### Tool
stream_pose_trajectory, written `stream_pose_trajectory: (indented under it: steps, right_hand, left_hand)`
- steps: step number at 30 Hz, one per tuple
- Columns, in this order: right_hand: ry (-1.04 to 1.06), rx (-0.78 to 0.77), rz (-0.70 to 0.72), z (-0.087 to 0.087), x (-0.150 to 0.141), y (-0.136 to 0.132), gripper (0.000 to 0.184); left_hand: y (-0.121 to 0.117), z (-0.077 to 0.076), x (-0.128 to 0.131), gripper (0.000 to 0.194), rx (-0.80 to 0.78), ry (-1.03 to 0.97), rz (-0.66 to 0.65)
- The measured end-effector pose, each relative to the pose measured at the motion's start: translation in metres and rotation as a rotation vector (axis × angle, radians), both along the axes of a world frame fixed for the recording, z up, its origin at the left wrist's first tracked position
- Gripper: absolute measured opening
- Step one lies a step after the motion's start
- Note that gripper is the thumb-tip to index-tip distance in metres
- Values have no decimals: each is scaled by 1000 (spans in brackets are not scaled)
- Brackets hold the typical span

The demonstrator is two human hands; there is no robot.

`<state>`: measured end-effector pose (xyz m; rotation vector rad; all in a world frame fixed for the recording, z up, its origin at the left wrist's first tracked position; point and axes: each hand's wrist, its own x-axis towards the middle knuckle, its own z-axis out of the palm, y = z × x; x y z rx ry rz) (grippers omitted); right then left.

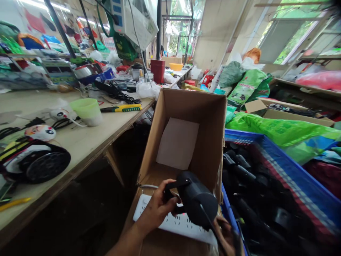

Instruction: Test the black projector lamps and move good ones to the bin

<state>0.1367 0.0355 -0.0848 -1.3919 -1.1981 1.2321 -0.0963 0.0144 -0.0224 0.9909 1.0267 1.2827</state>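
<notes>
A black cylindrical device (197,199) with a short handle hangs low in the view, above a cardboard box (183,142). My left hand (157,208) wraps its fingers around the handle. My right hand (225,234) sits at the device's lower side by a thin black cord, partly hidden behind it, and seems to hold it. Below both hands, a white power strip (173,222) lies on the box's near flap. Inside the box, a pale card sheet (177,144) leans on the bottom or far wall.
A blue crate (274,160) packed with black devices stands to the right, with green sacks behind it. On the left, a long wooden workbench (66,103) holds a green cup, a yellow-handled tool, cables and a black-and-white device. Dark space lies under the bench.
</notes>
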Motion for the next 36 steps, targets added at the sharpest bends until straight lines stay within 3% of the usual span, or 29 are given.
stream_pose_trajectory:
  steps: [4,7,10,13,16,19,22,25,27,31,36]
  right_hand:
    - [-38,-42,11,41,-2,-5,32]
    - [22,-48,80,59,-9,-13,66]
    - [-45,21,148,54,-12,-23,95]
    - [-178,17,106,39,-10,-30,91]
    - [-51,-74,87,32,-7,-34,75]
    - [147,-40,147,34,-4,-32,74]
    - [138,20,277,41,4,-26,80]
    - [128,21,402,52,15,-23,82]
    - [118,16,413,60,24,-23,81]
    - [54,-7,453,70,41,-25,82]
    - [62,-14,478,77,64,-33,84]
  left_hand:
    - [-5,0,6,36,43,496,112]
    - [-10,1,13,42,123,693,98]
    - [-16,6,21,47,271,826,10]
    - [-24,12,27,46,363,918,-94]
    - [-30,15,31,57,385,891,-21]
    - [-32,18,33,88,385,823,98]
    - [-34,26,32,108,431,732,-20]
    - [-34,34,27,92,430,669,-98]
    - [-33,36,24,83,412,651,-126]
    - [-28,37,20,80,408,616,-256]
    - [-21,37,31,75,289,495,-382]
